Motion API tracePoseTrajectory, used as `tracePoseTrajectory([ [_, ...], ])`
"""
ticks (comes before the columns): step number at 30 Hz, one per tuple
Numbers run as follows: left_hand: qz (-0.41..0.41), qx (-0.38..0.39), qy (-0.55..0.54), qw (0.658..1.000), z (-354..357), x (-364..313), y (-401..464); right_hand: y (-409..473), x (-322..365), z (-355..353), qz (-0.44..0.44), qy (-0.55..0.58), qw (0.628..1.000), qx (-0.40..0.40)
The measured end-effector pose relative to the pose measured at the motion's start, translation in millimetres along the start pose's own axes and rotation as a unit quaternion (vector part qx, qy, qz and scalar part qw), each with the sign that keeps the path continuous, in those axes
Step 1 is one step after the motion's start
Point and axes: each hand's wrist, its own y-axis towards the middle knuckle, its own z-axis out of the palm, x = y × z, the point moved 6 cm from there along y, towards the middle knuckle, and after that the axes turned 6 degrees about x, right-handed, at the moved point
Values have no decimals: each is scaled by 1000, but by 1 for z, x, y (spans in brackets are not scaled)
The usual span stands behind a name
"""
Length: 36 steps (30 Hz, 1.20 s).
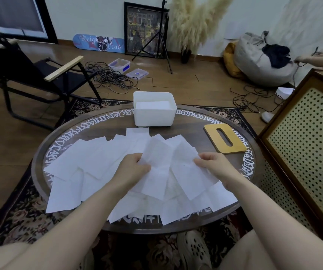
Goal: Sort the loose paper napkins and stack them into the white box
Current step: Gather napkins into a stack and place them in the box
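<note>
Gripping paper at the middle of the round table (39, 162), both hands work over the loose napkins (90, 162), which lie fanned and overlapping across the tabletop's near half. Left hand (132, 166): fingers curled, pinching a single napkin sheet (156, 172) at its left edge. Right hand (214, 165): fingers curled, pinching a second sheet (188, 176) at its upper right edge. White box (154, 109): on the table's far edge, beyond the pile, with flat white napkins inside. Wooden slotted lid (225, 141): on the table, right of the box
</note>
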Motion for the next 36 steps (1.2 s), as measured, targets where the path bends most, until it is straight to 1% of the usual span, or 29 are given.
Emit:
tracePoseTrajectory([
  [2, -2, 2, -17, 1000, -2, 1, 1, -1, 1, 3, -6, 3, 1000, 12],
  [5, -16, -21, -72, 997, -8, 5, 3, -2, 3, 6, -11, -8, 1000, 24],
  [9, -12, -116, -95, 989, -25, 11, 9, -3, 9, 7, -31, 34, 999, 25],
  [11, -25, -138, -102, 985, -28, 15, 10, -4, 13, 10, -47, 84, 994, 43],
  [12, -35, -134, -108, 984, -25, 18, 10, -4, 15, 12, -52, 113, 991, 53],
  [14, -61, -96, -126, 985, -13, 23, 10, -4, 18, 19, -61, 155, 984, 64],
  [17, -87, -8, -175, 981, 14, 24, 9, -3, 20, 29, -58, 161, 984, 58],
  [19, -82, 23, -221, 972, 25, 18, 8, -1, 19, 36, -51, 154, 986, 48],
  [22, -67, 27, -296, 953, 31, 10, 9, -1, 19, 44, -45, 147, 988, 30],
  [26, -80, 35, -380, 921, 33, 9, 12, -2, 21, 53, -40, 155, 987, 3],
  [28, -77, 37, -377, 922, 34, 11, 15, -2, 21, 56, -38, 151, 988, -15],
  [32, -50, 20, -324, 944, 31, 14, 18, -2, 21, 59, -35, 163, 986, -20],
  [34, -48, 8, -313, 948, 28, 15, 18, -2, 24, 60, -59, 147, 987, -22],
  [36, -49, 11, -314, 948, 26, 16, 19, -3, 29, 58, -121, 80, 988, -56],
])
